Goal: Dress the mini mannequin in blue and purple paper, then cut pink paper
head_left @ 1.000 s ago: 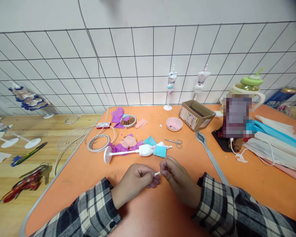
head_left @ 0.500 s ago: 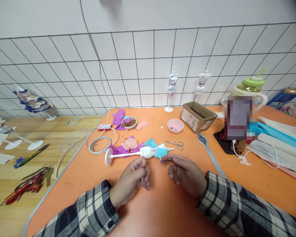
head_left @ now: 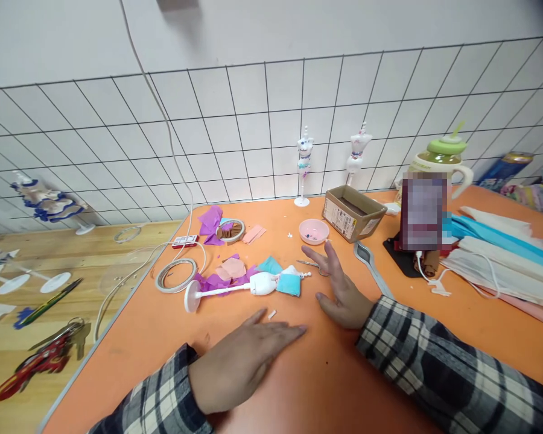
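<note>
My left hand (head_left: 248, 360) lies palm down over the orange mat, fingers stretched out and holding nothing. A small white piece (head_left: 272, 314) rests just beyond its fingers. My right hand (head_left: 339, 289) is open, its fingers apart, and partly covers the small scissors (head_left: 308, 263). Between and beyond the hands, a white mannequin (head_left: 262, 284) lies on its side, its round base (head_left: 192, 296) to the left. Blue cloth (head_left: 289, 284) covers part of its torso. Purple and peach scraps (head_left: 230, 269) lie behind its stand.
Tape rolls (head_left: 176, 275) lie at the left. Farther back are a pink bowl (head_left: 314, 232), a cardboard box (head_left: 353, 212) and two upright mannequins. A phone (head_left: 423, 211), a jug and cloth strips occupy the right. Keys (head_left: 49, 355) lie on the wooden surface.
My left hand has opened from a closed pose and turned palm down. The white piece now shows on the mat. My right hand has moved forward, its fingers spread, over the scissors. The view has shifted.
</note>
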Action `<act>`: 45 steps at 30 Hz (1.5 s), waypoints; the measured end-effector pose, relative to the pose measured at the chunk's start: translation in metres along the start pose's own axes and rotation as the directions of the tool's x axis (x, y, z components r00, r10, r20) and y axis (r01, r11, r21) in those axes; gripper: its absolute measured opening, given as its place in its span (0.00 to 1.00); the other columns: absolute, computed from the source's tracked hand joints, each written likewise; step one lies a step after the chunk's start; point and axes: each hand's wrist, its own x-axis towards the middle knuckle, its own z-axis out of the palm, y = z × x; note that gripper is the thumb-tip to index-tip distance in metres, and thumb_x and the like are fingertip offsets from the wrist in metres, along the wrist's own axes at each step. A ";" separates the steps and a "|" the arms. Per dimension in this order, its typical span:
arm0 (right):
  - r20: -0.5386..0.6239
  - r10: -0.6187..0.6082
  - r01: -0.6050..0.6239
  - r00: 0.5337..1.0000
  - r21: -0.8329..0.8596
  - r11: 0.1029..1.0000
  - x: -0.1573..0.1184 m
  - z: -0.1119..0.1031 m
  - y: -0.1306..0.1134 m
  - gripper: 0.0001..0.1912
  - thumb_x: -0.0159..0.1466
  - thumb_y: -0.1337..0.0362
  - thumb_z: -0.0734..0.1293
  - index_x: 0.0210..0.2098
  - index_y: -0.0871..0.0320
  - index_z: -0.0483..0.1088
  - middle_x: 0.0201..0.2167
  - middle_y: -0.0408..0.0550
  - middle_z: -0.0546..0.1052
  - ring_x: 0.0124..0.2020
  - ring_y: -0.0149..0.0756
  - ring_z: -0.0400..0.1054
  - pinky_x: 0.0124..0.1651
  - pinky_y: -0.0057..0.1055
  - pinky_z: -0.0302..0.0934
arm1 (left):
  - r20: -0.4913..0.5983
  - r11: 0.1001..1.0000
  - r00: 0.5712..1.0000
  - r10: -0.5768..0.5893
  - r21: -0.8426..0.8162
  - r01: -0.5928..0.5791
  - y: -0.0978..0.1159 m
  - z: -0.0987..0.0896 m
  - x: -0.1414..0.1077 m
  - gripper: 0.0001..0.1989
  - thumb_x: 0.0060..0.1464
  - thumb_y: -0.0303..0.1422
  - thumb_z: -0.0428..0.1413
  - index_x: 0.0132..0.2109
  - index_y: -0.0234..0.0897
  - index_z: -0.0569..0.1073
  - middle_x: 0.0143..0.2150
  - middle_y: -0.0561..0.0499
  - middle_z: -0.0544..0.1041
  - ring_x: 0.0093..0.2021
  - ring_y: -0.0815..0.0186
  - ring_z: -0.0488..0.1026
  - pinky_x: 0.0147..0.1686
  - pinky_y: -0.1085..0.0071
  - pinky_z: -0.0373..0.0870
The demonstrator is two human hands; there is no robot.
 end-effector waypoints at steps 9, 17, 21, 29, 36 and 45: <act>-0.163 0.309 -0.259 0.937 0.270 0.927 0.036 0.031 0.031 0.52 0.59 0.66 0.64 0.69 0.48 0.24 0.64 0.59 0.58 0.53 0.41 0.64 0.57 0.52 0.60 | -0.374 0.851 0.820 -0.433 0.130 0.509 -0.053 -0.062 0.041 0.25 0.61 0.48 0.49 0.59 0.40 0.70 0.57 0.43 0.75 0.54 0.53 0.73 0.53 0.58 0.68; 0.069 0.494 -0.476 0.867 0.411 0.778 0.045 0.035 0.015 0.59 0.56 0.67 0.67 0.67 0.39 0.18 0.71 0.56 0.41 0.63 0.47 0.59 0.52 0.47 0.64 | -0.095 0.709 0.703 -0.705 -0.070 0.702 -0.093 -0.050 0.086 0.28 0.48 0.56 0.55 0.40 0.35 0.78 0.36 0.44 0.81 0.34 0.56 0.76 0.27 0.70 0.62; 0.044 0.540 -0.513 0.841 0.384 0.768 0.050 0.041 0.013 0.62 0.54 0.72 0.67 0.67 0.37 0.17 0.71 0.59 0.40 0.47 0.37 0.71 0.48 0.41 0.66 | -0.087 0.733 0.728 -0.680 -0.130 0.668 -0.104 -0.038 0.083 0.21 0.52 0.50 0.53 0.33 0.35 0.77 0.25 0.51 0.77 0.25 0.63 0.72 0.22 0.73 0.57; 0.043 0.587 -0.558 0.808 0.373 0.741 0.051 0.049 0.018 0.64 0.51 0.75 0.66 0.67 0.40 0.15 0.72 0.63 0.36 0.35 0.28 0.71 0.40 0.34 0.68 | -0.288 0.862 0.816 -0.502 -0.091 0.498 -0.082 -0.023 0.086 0.12 0.56 0.36 0.53 0.36 0.37 0.80 0.35 0.49 0.81 0.37 0.61 0.76 0.37 0.70 0.67; 0.091 0.609 -0.580 0.788 0.442 0.684 0.053 0.046 0.022 0.64 0.50 0.75 0.67 0.68 0.40 0.19 0.72 0.64 0.34 0.36 0.31 0.72 0.37 0.33 0.69 | -0.413 0.939 0.909 -0.054 0.289 0.187 -0.076 -0.008 0.066 0.12 0.61 0.32 0.51 0.41 0.39 0.80 0.38 0.47 0.82 0.37 0.63 0.78 0.37 0.69 0.73; -0.076 0.466 -0.414 0.882 0.352 0.840 0.041 0.031 0.019 0.43 0.62 0.65 0.64 0.69 0.44 0.38 0.72 0.55 0.41 0.59 0.42 0.64 0.58 0.46 0.63 | -0.386 0.940 0.914 0.121 0.339 0.018 -0.084 -0.002 0.051 0.10 0.62 0.34 0.54 0.47 0.39 0.77 0.44 0.44 0.80 0.40 0.64 0.79 0.39 0.69 0.75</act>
